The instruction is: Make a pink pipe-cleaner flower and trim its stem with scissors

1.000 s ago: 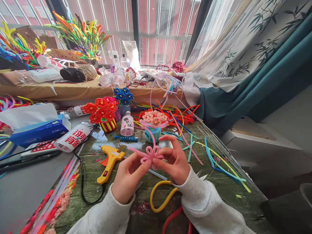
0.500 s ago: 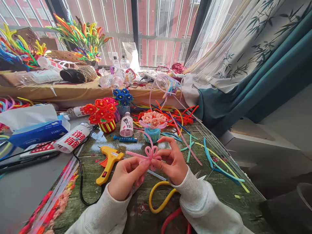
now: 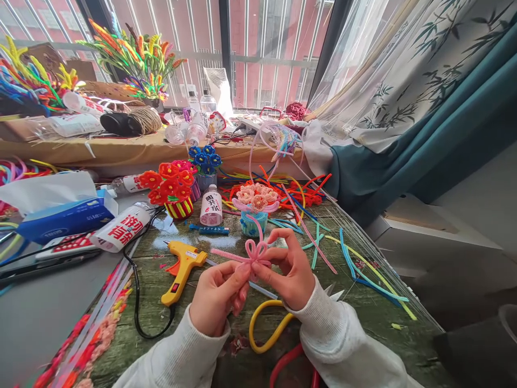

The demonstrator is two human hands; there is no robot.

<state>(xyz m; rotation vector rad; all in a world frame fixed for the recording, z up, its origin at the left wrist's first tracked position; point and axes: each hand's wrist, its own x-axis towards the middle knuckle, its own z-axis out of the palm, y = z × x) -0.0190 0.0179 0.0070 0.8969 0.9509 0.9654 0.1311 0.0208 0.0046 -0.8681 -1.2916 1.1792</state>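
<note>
Between my two hands is a pink pipe cleaner point(image 3: 256, 250) bent into several petal-like loops, with two loose ends, one reaching left and one up. My left hand point(image 3: 220, 293) pinches it at the lower left of the loops. On the right side, my right hand point(image 3: 287, 269) grips it between thumb and forefinger, the other fingers curled. Just behind stands a small teal pot point(image 3: 253, 223) with pink pipe-cleaner flowers point(image 3: 257, 196). A yellow glue gun point(image 3: 181, 269) lies left of my left hand. Under my right wrist lies a yellow pipe-cleaner loop point(image 3: 258, 334).
Red flowers point(image 3: 169, 183) in a striped pot, blue flowers point(image 3: 205, 159) and a labelled bottle point(image 3: 211, 206) stand behind. Loose pipe cleaners point(image 3: 359, 264) lie at the right. The glue gun's black cable point(image 3: 136, 302) loops on the left; scissor tips point(image 3: 336, 294) show beside my right wrist.
My left hand has shifted its hold slightly around the centre of the pink pipe cleaner, and its fingers sit differently. The right hand keeps its pinch. The whole view has moved a little.
</note>
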